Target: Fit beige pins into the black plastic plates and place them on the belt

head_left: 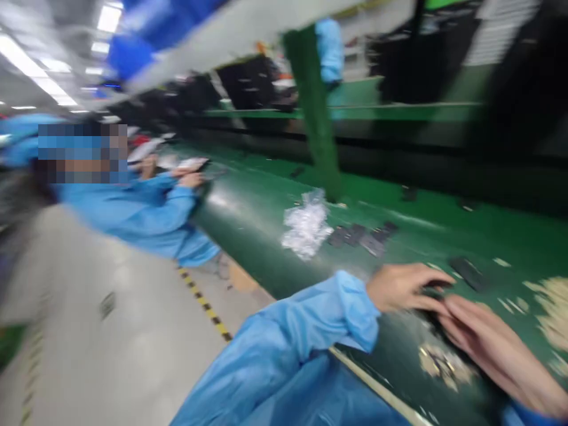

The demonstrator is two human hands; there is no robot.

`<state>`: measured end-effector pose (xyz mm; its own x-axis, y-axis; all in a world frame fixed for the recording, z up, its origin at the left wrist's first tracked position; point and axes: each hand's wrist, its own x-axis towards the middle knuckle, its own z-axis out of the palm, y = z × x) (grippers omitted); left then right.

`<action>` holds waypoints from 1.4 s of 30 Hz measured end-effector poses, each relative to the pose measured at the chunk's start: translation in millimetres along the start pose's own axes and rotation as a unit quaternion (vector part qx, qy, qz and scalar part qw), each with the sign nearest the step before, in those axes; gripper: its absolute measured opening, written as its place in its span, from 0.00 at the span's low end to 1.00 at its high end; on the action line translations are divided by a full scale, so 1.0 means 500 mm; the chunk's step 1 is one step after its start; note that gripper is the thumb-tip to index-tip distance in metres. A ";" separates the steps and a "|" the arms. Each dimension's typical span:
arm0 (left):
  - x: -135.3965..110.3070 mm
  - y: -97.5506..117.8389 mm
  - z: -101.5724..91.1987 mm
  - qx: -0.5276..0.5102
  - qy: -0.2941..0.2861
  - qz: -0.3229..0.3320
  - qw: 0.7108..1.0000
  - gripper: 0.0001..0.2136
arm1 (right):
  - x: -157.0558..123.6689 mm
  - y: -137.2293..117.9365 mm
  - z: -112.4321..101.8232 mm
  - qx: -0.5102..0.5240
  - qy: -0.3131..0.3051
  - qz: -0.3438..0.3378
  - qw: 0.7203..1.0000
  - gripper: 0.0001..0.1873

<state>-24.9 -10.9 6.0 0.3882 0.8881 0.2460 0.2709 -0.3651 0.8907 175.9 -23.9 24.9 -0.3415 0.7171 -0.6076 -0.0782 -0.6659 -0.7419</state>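
My left hand (pixel 402 288), in a blue sleeve, is closed with thumb and forefinger around a small dark piece (pixel 433 290), most of it hidden by the fingers. My right hand (pixel 488 337) meets it from the right, its fingers pressed together against the left fingertips; what it grips is hidden. Motion blurs both hands. Below them on the green tabletop lies a small pile of beige pieces (pixel 446 365) with dark and shiny bits. A black flat part (pixel 467 272) rests just beyond the hands.
A heap of clear plastic pieces (pixel 306 225) and several dark flat parts (pixel 373 242) lie ahead on the bench (pixel 248 236). More beige pieces (pixel 554 310) are at right. A green post (pixel 315 118) rises behind. Farther left, a person in blue (pixel 133 207) works at the bench.
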 end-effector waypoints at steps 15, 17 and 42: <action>-0.016 -0.023 -0.020 0.029 0.107 0.084 0.990 0.31 | -0.002 -0.004 0.002 0.126 -0.215 0.023 0.968 0.12; -0.016 -0.025 -0.021 0.025 0.109 0.083 0.990 0.31 | -0.002 -0.005 0.002 0.138 -0.221 0.029 0.965 0.10; 0.004 0.026 -0.018 -0.157 0.117 -0.250 0.948 0.10 | 0.008 0.017 0.021 -0.261 0.118 -0.238 0.928 0.05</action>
<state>-28.8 -11.3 21.3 0.0646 0.9794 -0.1913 0.0794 0.1860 0.9793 164.0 -28.9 19.3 -0.1647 0.9706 -0.1755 0.3172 -0.1163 -0.9412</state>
